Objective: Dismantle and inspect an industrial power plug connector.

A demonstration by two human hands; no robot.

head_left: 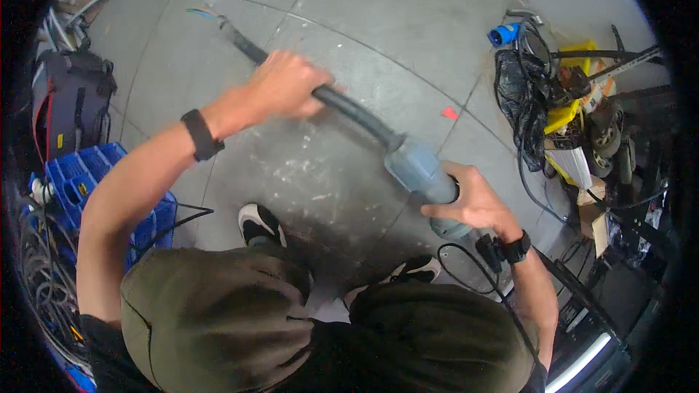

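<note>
My left hand [287, 86] is closed around a thick black cable [357, 116], slightly smeared by motion. Past that hand, the cable's outer jacket ends and several thin coloured wires [202, 12] stick out. At its other end the cable enters a grey-blue connector housing [413, 164]. My right hand [473, 200] grips this housing near its lower end, thumb and fingers around it. The connector's rounded grey end [450, 229] shows below the thumb. Cable and connector hang slantwise over the floor in front of my knees.
A blue plastic crate [87, 175] and a dark bag [69, 98] stand on the left, beside coiled cables [44, 262]. To the right lie a black plastic bag [520, 87], a blue plug [504, 34] and yellow items [562, 118]. A red scrap [449, 113] lies on the tiled floor [378, 14].
</note>
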